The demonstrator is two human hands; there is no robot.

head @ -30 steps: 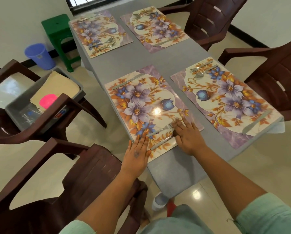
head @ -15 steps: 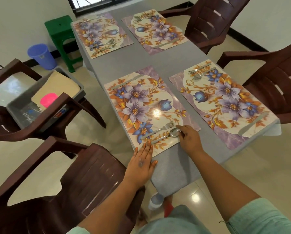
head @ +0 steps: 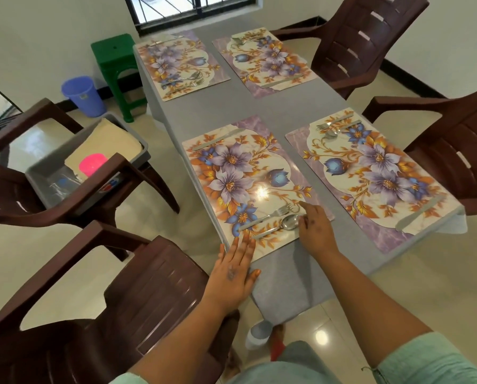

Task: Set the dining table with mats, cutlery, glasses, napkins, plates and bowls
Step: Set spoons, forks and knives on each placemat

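Observation:
Several floral mats lie on the grey table [head: 262, 106]. On the nearest mat [head: 240, 189] a fork [head: 270, 214] and a spoon [head: 281, 224] lie at its near end, a knife [head: 218, 139] at its far end. My right hand [head: 313, 228] rests beside the spoon's bowl, fingers at the mat's right corner. With fingers straight, my left hand [head: 233, 268] lies flat on the mat's near left corner. The right mat [head: 370, 173] and the far mats [head: 176, 65] [head: 265, 59] also carry cutlery.
Brown plastic chairs stand round the table; one [head: 137, 295] is just left of my left arm. A grey bin [head: 73, 167] on the left chair holds a pink cup [head: 92, 163] and beige napkins. A green stool [head: 118, 70] and a blue bucket [head: 83, 95] stand by the wall.
My left hand slid back from the mat's near edge towards the corner. My right hand drew back off the cutlery to beside the spoon. The camera view tilted up a little.

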